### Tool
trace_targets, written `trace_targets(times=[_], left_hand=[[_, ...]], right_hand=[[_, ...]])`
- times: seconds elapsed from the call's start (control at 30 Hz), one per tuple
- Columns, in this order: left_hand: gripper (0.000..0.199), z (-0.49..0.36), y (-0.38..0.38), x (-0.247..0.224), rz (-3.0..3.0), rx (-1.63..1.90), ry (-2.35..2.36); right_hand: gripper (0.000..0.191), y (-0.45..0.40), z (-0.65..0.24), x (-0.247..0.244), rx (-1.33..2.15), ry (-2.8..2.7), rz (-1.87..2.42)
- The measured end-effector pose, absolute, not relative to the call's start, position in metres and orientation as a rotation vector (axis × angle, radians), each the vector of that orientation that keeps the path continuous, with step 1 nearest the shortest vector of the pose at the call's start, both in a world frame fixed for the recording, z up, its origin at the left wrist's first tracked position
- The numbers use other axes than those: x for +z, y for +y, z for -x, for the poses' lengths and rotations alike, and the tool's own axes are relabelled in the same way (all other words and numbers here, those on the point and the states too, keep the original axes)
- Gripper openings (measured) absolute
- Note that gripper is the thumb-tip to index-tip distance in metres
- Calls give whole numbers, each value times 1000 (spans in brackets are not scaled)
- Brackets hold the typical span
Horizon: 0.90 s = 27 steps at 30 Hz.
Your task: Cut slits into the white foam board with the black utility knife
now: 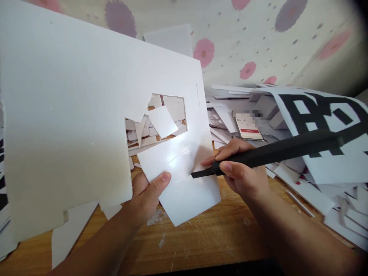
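Right grip [244,174] pinches a black tool [276,150], left grip [148,195] a white board [86,96], forearms [290,222] angled inward.

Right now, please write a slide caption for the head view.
Left hand grips a white board; right hand holds a black tool to it.
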<state>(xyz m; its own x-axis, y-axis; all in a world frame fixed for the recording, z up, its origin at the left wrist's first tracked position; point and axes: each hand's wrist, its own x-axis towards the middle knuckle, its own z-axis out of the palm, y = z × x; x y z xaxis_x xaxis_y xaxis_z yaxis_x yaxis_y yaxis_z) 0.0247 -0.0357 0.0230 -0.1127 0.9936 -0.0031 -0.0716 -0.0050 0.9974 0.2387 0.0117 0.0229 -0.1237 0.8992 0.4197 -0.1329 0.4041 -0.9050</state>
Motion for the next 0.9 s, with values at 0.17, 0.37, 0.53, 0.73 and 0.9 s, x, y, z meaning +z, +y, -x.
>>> trace_targets(times=[0.17, 0.37, 0.53, 0.73, 0.9], left_hand=[[30, -24, -35, 22, -1090, 1357, 1256], [34, -25, -34, 22, -997, 1377, 1303], [49, -29, -27, 24, -787, 1450, 1239], [62, -27, -21, 17, -765, 1587, 1362], [51, -27, -20, 7, -882, 1685, 1525]], right_hand=[[15, 12, -239, 21, 1014, -1434, 746], [17, 13, -238, 24, 1084, -1327, 702], [12, 8, -235, 35, 1171, -1083, 537], [15, 0, -229, 36, 1137, -1116, 570], [35, -7, -215, 26, 1194, -1234, 511]])
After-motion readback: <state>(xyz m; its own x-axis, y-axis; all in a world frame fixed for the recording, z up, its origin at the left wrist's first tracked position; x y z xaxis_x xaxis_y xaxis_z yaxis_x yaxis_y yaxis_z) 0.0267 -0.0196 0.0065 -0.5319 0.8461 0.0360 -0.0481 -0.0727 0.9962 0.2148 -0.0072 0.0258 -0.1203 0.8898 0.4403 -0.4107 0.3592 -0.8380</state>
